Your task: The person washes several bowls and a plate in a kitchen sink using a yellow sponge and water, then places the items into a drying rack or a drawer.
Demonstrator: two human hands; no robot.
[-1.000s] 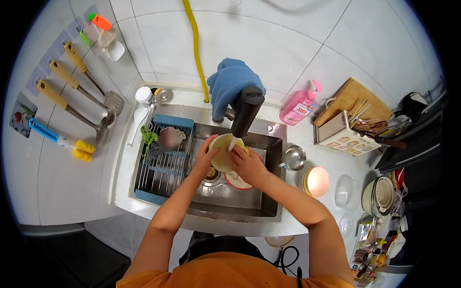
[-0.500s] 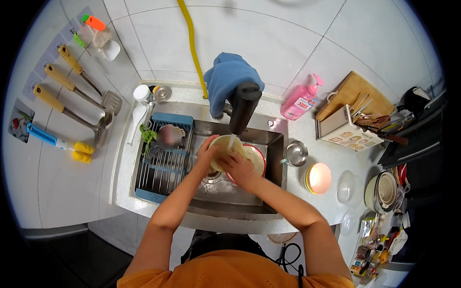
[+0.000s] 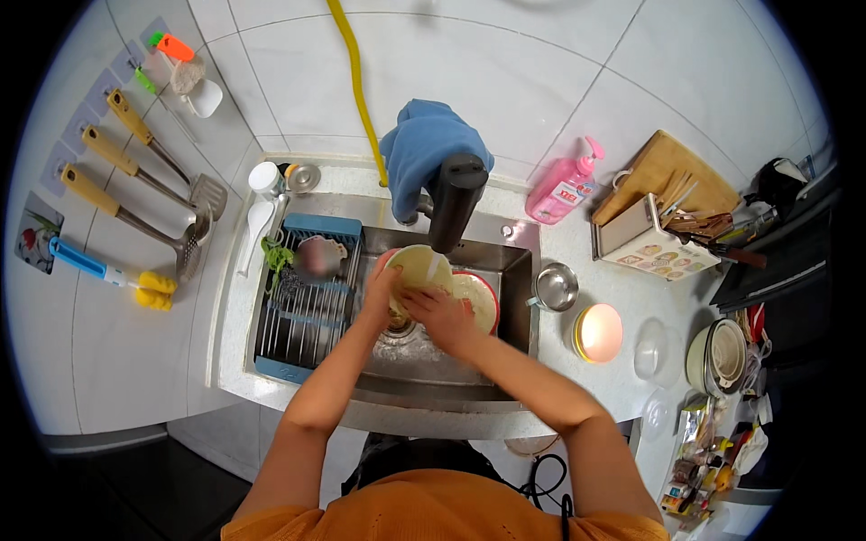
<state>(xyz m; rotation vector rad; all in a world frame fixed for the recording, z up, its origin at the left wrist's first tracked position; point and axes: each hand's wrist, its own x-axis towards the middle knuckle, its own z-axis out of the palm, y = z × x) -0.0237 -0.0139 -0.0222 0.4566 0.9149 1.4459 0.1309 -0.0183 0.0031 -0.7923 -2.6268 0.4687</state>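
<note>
Under the black faucet (image 3: pixel 458 203), a pale yellow bowl (image 3: pixel 417 267) is tilted over the sink, and a stream of water runs into it. My left hand (image 3: pixel 377 293) is closed around the bowl's left rim. My right hand (image 3: pixel 447 323) is on the bowl's near side, its fingers curled over the lower rim and against the inside; part of them is hidden. Just right of it, a white bowl with a red rim (image 3: pixel 483 302) sits in the sink (image 3: pixel 424 365), partly covered by the yellow bowl and my right hand.
A blue-ended dish rack (image 3: pixel 293 368) fills the sink's left side, with greens (image 3: pixel 275 255) and a round dish in it. Right of the sink stand a metal cup (image 3: pixel 557 288), stacked bowls (image 3: pixel 599 334) and a pink soap bottle (image 3: pixel 561 191). A blue cloth (image 3: pixel 428 144) drapes the faucet.
The yellow bowl has tipped and shifted slightly up and to the left, showing more of its inside. My right hand has slid left and down toward the bowl's near rim.
</note>
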